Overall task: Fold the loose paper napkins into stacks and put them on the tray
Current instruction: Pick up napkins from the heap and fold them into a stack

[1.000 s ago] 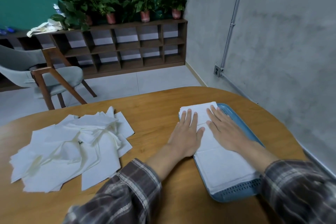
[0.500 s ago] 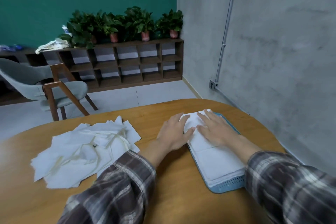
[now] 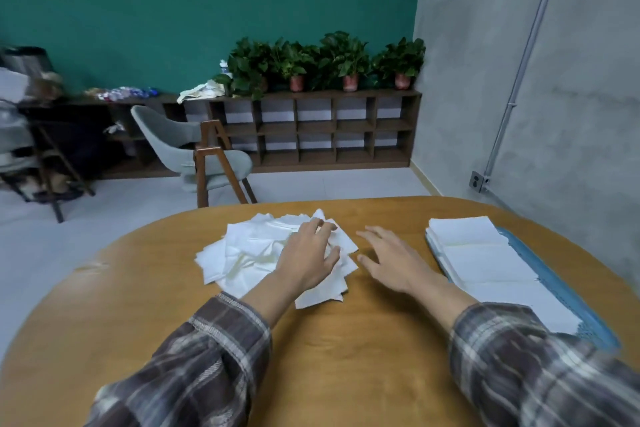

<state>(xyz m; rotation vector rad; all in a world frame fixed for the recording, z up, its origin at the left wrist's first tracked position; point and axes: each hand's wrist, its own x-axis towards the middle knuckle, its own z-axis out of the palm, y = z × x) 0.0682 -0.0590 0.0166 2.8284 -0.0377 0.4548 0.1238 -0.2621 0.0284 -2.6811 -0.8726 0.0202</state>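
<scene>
A loose heap of white paper napkins (image 3: 249, 250) lies in the middle of the round wooden table (image 3: 346, 340). My left hand (image 3: 306, 255) rests over the right side of the heap, fingers spread and slightly bent on the top sheets. My right hand (image 3: 391, 260) hovers open just right of the heap, over bare wood, holding nothing. A blue tray (image 3: 568, 291) sits at the table's right side, covered by neat folded napkin stacks (image 3: 485, 260) laid in a row.
A grey chair (image 3: 194, 152) with wooden legs stands beyond the table's far edge. A low wooden shelf (image 3: 311, 132) with potted plants runs along the green wall. A grey concrete wall is close behind the tray on the right.
Both hands have left the stacks on the tray and moved left. My left hand now lies on the loose heap and my right hand is beside it. The camera has lifted and turned left.
</scene>
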